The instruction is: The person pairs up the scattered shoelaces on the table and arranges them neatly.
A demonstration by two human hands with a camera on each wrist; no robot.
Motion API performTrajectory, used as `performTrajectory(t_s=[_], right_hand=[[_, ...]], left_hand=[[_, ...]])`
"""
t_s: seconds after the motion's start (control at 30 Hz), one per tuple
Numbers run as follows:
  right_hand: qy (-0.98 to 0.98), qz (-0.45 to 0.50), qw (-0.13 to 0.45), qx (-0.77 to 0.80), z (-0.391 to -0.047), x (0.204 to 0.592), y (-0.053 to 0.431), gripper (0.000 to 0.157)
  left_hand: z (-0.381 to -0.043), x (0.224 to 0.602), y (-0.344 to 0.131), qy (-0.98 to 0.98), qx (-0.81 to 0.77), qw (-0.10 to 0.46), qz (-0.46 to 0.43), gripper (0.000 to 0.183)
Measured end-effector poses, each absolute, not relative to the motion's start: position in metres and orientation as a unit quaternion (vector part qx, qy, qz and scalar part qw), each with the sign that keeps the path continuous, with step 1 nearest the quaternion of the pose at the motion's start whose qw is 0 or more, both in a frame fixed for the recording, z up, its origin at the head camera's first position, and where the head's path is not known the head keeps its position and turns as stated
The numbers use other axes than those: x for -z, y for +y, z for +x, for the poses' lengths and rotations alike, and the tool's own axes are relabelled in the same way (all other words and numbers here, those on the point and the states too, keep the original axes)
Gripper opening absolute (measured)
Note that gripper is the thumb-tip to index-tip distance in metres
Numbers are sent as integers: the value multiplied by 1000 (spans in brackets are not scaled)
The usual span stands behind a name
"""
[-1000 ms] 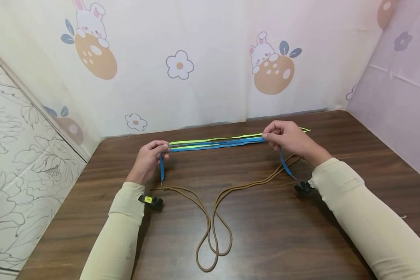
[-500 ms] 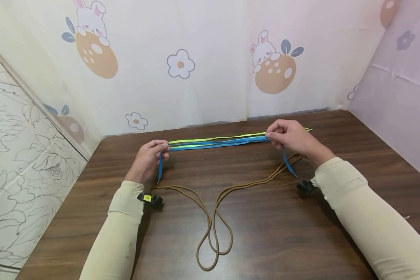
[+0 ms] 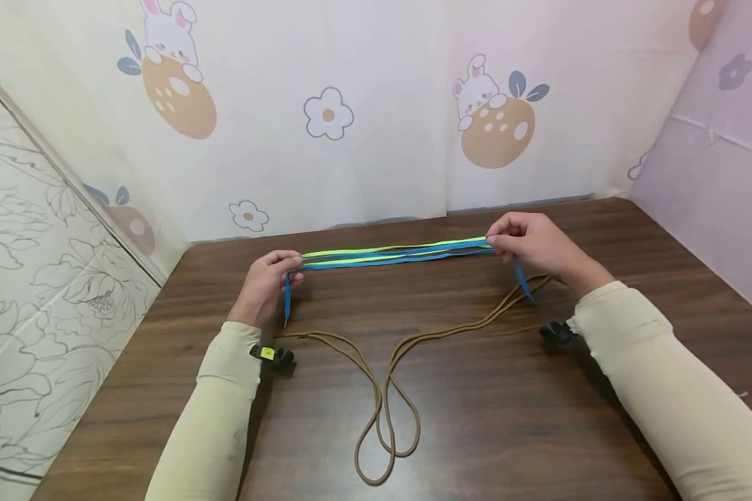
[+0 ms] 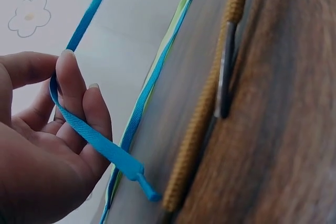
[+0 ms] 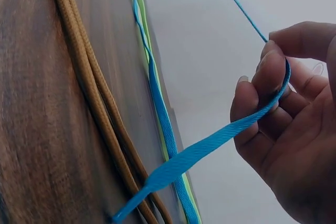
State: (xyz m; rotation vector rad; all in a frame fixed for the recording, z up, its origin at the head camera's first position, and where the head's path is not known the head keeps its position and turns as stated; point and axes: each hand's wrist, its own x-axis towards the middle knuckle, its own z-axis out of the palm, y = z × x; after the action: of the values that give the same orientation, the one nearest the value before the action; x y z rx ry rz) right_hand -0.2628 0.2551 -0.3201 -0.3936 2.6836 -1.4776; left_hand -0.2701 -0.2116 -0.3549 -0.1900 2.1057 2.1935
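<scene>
The left hand [image 3: 263, 284] and right hand [image 3: 532, 243] each pinch the blue lace [image 4: 107, 149] near an end, holding it above the table [image 3: 501, 424]; both wrist views cut off the brown cord [image 5: 88, 80]

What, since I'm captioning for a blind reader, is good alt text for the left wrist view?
Left hand pinching a flat blue lace, its loose end dangling; alongside run blue and green strands and a brown cord on a wood-grain table.
</scene>
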Motion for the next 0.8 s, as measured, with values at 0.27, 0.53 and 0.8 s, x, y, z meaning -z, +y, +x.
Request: performTrajectory(t_s=[0.27,0.53,0.8], right_hand=[[885,-73,-13,459,-265,325,265,36],[879,-47,-26,474,-267,328,274,35],[872,-22,-45,487,-270,329,279,36]], left_hand=[[-270,358,-214,694,-715,42,-76,21],[-270,356,-217,673,-735,44,-65,23],[-270,354,-228,658,-747,39,-82,14]])
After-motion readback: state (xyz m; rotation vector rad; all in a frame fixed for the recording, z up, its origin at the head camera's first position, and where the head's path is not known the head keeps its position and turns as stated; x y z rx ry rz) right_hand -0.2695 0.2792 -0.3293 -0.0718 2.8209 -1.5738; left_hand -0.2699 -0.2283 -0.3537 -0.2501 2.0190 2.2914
